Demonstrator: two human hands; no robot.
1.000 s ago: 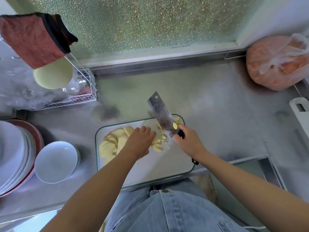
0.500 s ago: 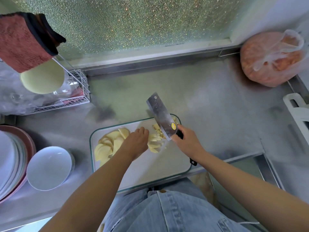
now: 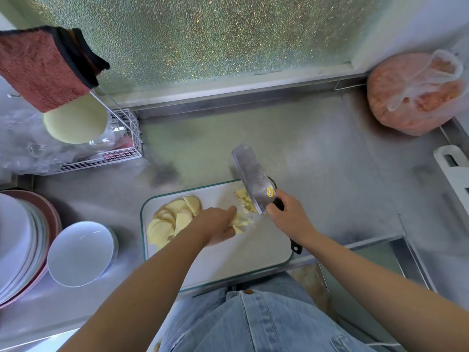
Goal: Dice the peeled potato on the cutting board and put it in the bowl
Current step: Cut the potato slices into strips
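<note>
Potato strips [image 3: 239,221] lie pinned on the cutting board [image 3: 253,250] under your left grip [image 3: 215,224], fingers bent over them, their length running toward the cleaver [image 3: 251,177], which your right grip [image 3: 289,217] clasps by the handle just right of them. Diced bits [image 3: 243,199] sit beside the blade. Uncut slices [image 3: 172,219] wait left of the left grip, and the bowl [image 3: 81,252] stands farther left on the counter [image 3: 304,148].

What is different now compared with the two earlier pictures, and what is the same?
The left hand slid slightly toward the cleaver and turned, its fingers now pointing at the cut pieces; blur hides its grip. Unchanged: the right hand grips the cleaver over the cutting board, the slices lie at the board's left, the bowl holds nothing.
</note>
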